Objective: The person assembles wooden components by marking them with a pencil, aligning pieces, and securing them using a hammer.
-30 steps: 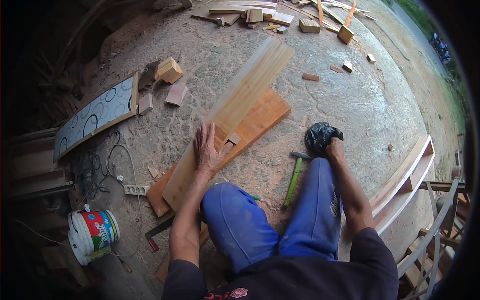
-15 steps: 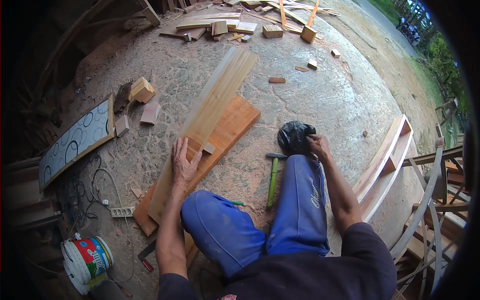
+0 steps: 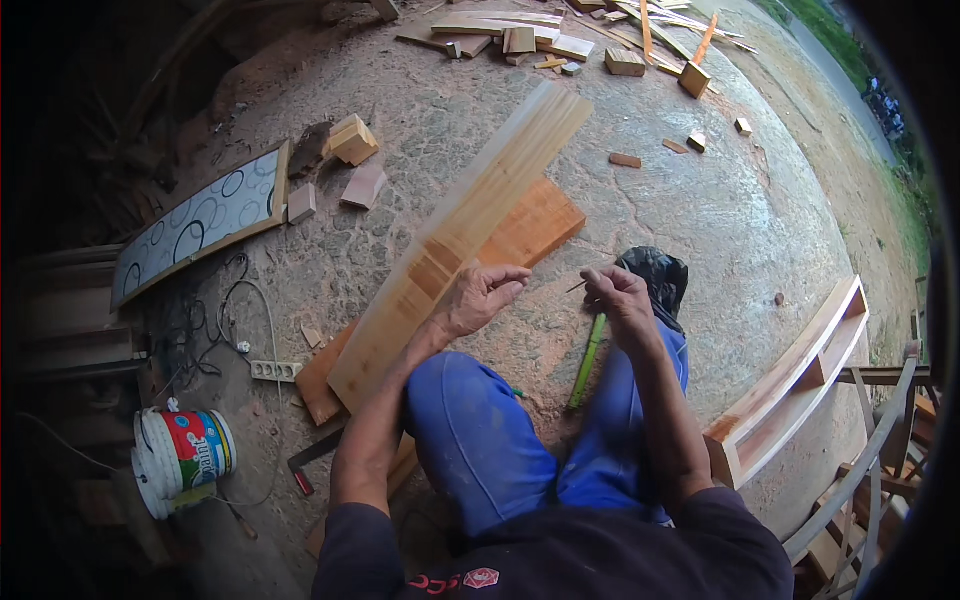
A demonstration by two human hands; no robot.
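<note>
My right hand point(image 3: 622, 298) pinches a thin nail point(image 3: 577, 287) just left of a black plastic bag point(image 3: 662, 275). Facing it, my left hand point(image 3: 487, 299) hovers by the right edge of a long pale board point(image 3: 510, 160), fingers stretched out and apart from the thumb, nothing visible in them. Darker brown patches mark the pale board beside that hand. Beneath it, crossing at a slight angle, lies a thicker orange-brown board point(image 3: 540, 222). A hammer with a green handle point(image 3: 587, 368) rests on the ground under my right hand, which hides its head.
On the left are a circle-patterned panel point(image 3: 200, 225), wood blocks point(image 3: 350, 140), a power strip point(image 3: 275, 371) with cables, a paint bucket point(image 3: 188, 455) and a square point(image 3: 310, 455). A curved wooden frame point(image 3: 790, 390) lies on the right. Offcuts point(image 3: 510, 40) lie at the far side.
My left hand has lifted off the pale board and moved right. My right hand has come away from the black bag with a nail. The small block on the board no longer shows.
</note>
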